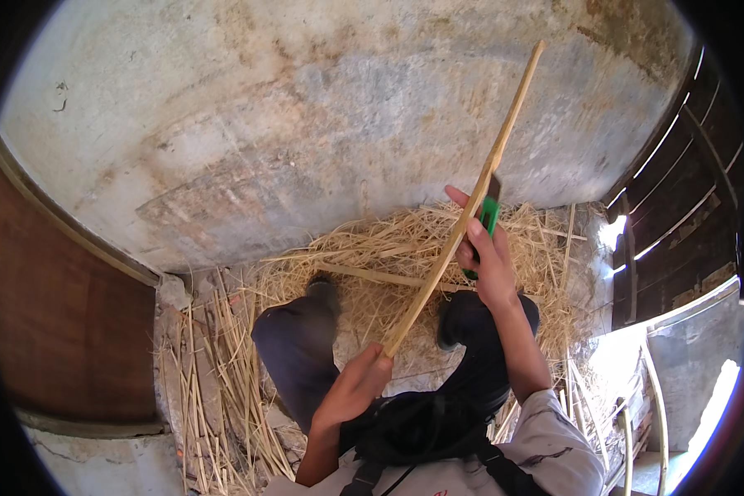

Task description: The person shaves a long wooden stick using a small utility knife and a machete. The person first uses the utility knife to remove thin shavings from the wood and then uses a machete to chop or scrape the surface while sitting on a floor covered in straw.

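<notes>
- The long wood stick slants from 6 o'clock up to 1 o'clock.
- The left hand, at 6 o'clock, has its fingers wrapped around the stick's low end.
- The right hand, at 3 o'clock, grips a green knife, its thumb by the stick.
- Curly wood bits lie in a pile in the middle.
- Thin sticks lie near 8 o'clock.

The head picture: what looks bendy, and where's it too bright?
In the head view, edges bend, like those of the brown panel, and the corners go black; in the head view, white glare shines through gaps in the dark slatted wall, while the wooden strip looks clear.
</notes>
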Available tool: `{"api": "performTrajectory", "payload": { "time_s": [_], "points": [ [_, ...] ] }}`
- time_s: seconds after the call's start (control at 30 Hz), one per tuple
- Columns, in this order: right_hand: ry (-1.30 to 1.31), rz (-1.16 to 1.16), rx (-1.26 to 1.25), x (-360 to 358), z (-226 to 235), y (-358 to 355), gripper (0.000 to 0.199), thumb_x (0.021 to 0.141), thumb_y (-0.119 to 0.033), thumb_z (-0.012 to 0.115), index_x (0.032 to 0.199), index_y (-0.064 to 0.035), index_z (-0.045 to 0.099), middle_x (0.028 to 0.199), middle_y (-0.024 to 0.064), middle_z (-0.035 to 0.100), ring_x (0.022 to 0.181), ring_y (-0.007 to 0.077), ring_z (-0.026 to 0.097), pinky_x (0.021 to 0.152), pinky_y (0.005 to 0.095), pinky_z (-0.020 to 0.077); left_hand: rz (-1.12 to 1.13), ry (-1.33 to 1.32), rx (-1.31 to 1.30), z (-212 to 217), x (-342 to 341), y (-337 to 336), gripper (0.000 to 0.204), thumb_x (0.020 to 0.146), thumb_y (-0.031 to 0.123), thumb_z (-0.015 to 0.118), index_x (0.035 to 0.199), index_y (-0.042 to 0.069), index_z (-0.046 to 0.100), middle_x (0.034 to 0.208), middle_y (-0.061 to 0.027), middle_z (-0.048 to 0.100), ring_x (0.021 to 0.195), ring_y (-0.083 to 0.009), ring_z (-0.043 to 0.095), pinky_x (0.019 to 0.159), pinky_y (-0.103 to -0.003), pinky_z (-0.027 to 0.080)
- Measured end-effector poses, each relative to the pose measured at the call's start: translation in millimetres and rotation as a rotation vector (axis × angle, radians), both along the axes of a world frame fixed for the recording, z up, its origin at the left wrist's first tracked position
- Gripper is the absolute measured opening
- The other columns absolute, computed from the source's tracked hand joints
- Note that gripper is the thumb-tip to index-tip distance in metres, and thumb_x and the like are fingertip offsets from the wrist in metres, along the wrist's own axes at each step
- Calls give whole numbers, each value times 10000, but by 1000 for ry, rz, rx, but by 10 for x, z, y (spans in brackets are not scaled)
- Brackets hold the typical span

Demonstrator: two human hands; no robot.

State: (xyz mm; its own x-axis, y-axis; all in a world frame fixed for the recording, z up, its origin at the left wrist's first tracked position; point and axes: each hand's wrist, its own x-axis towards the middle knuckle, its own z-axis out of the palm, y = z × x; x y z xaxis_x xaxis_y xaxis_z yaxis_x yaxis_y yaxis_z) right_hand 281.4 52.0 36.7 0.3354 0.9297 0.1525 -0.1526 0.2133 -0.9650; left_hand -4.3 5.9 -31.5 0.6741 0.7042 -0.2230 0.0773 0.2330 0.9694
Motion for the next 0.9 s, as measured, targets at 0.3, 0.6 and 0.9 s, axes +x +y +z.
{"api": "performTrajectory", "payload": {
  "time_s": [0.3, 0.6, 0.9],
  "points": [
    [-824, 72, 363, -58, -472, -404, 368, 1031, -363, 697, 1199, -35, 695, 824, 90, 695, 683, 249, 680, 615, 364, 520, 111, -42, 121, 233, 50, 4, 369, 1181, 364, 403, 1001, 51, 482, 745, 45, 384, 600, -52, 346, 526, -240, 298],
    [-988, 171, 402, -326, -431, -562, 482, 880, -436, 807, 1182, -65, 750, 859, 62, 725, 676, 265, 693, 598, 368, 528, 194, -19, 319, 342, 128, 48, 225, 1145, 243, 526, 1101, 22, 528, 713, 39, 500, 613, -29, 421, 548, -226, 350],
    [-1092, 98, 434, -379, -429, -568, 489, 839, -383, 832, 1246, -121, 764, 785, 2, 673, 603, 202, 644, 544, 346, 507, 293, 142, 518, 534, 160, 1, 170, 1083, 151, 610, 1110, -11, 564, 698, -39, 569, 607, -109, 514, 571, -303, 406]
  ]
}}
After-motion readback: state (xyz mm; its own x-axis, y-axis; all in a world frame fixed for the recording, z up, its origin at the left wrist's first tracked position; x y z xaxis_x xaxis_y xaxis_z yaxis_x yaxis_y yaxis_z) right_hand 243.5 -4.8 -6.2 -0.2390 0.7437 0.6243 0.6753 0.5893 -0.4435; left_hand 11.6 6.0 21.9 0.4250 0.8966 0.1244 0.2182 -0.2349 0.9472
